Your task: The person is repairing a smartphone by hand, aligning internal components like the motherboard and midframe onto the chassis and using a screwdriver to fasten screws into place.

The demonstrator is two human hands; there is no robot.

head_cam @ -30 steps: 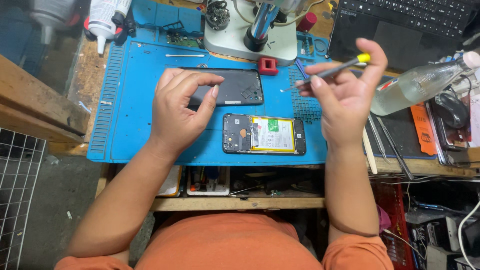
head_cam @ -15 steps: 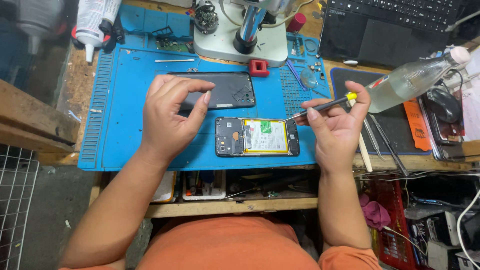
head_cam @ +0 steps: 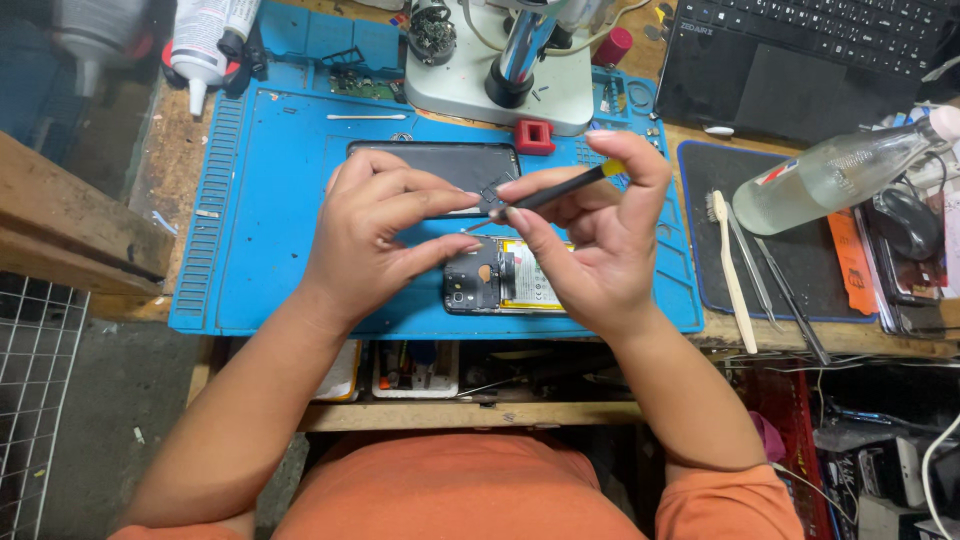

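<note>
Hands over opened phone (head_cam: 505, 277), we are working a small part.
Right hand (head_cam: 590, 240) is gripping screwdriver (head_cam: 560, 188); left hand (head_cam: 375, 235) is pinching narrow; we are keeping the tip steady.

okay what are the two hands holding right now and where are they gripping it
The right hand pinches a thin black tool near its middle, between fingertips and thumb. The left hand meets the tool's tip; whether it holds anything cannot be told.

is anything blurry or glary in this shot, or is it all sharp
Head view: both hands, left hand and right hand, look sharp; the white bottles at top left are soft; the clear bottle shows a mild sheen; light is even.
</note>
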